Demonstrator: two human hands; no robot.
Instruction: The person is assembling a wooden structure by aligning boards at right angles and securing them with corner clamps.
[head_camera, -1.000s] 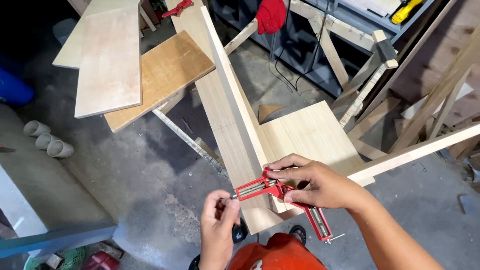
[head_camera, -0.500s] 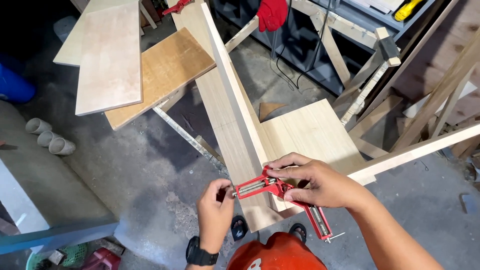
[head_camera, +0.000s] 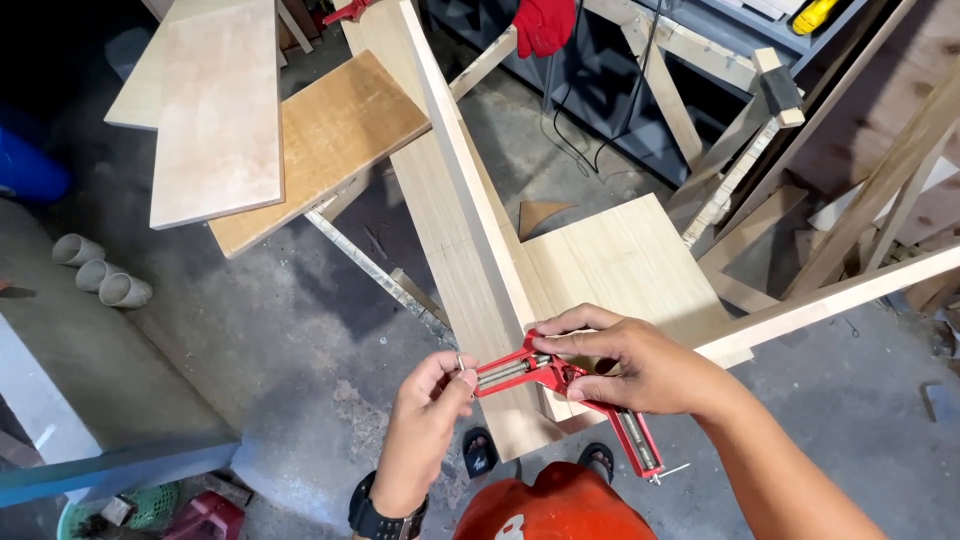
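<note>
Red corner clamp (head_camera: 545, 375) sits on the joint of the two boards (head_camera: 470, 215). Right hand (head_camera: 640, 370) grips its body, fingers closed; left hand (head_camera: 425, 425) pinches the screw handle (head_camera: 463, 366). Tightening looks unfinished.

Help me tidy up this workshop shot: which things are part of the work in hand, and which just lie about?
In hand:
- red corner clamp
- left hand at its screw handle
- right hand on its corner
- upright board
- flat panel

Lying about:
- loose boards
- short pipe pieces
- red glove
- mallet
</note>
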